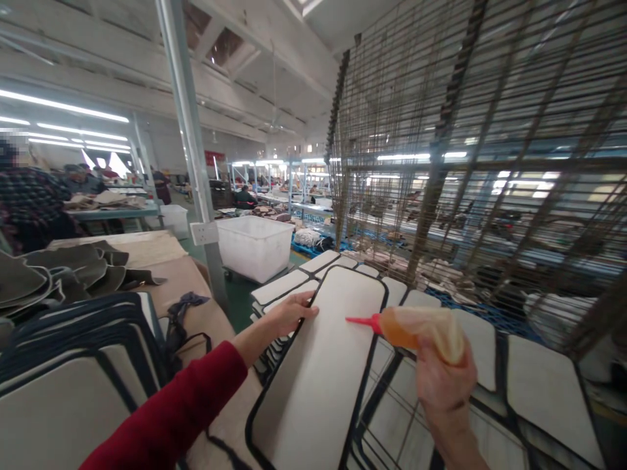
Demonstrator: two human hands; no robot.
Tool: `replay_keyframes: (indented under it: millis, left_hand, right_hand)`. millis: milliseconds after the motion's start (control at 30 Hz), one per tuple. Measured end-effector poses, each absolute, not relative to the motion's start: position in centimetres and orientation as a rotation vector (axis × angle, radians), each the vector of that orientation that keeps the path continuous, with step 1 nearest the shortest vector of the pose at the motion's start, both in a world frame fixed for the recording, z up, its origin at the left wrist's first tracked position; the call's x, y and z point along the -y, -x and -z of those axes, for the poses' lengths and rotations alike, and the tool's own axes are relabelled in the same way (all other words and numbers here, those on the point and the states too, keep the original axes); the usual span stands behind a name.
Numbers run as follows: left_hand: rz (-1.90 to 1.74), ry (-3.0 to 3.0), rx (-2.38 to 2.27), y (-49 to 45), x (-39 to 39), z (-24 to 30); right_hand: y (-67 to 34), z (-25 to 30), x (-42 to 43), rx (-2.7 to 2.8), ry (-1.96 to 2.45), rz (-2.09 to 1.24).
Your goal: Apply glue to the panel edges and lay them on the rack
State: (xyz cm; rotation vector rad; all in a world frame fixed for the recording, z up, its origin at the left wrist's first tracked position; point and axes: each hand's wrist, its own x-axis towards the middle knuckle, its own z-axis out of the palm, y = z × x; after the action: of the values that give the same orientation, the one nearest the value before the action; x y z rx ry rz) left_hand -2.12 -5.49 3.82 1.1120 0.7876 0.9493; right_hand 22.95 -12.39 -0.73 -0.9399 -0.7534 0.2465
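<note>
Left hand (295, 313) grips the panel (323, 365) by its left edge, right hand (447, 382) the bottle (399, 328) (red-tipped) — apparently dispensing; next calls for steady aim.

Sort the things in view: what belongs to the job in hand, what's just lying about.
In the job:
dark-edged white panel, in the left hand
red-tipped bottle, in the right hand

Apparently just lying about:
grey pieces
dark cloth strip
white bin
</note>
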Motion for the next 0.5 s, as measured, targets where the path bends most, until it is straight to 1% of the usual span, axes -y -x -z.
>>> replay_keyframes:
  millis: [100,267,400,500]
  left_hand:
    - [-0.934,-1.093,-0.794,1.5,5.4,-3.6]
    - [-0.945,-1.067,-0.835,0.8,5.2,-1.8]
    - [-0.912,-1.019,-0.835,0.0,5.9,-0.6]
    - [-0.925,-0.981,-0.869,-0.6,6.0,-0.1]
  right_hand:
    - [-24.0,1.4,12.4,0.777,0.937,-0.279]
    - [-23.7,5.3,15.3,0.909,0.986,-0.536]
    - [-25.5,4.9,14.3,0.752,0.945,-0.468]
    - [-26.0,5.5,14.3,0.748,0.957,-0.466]
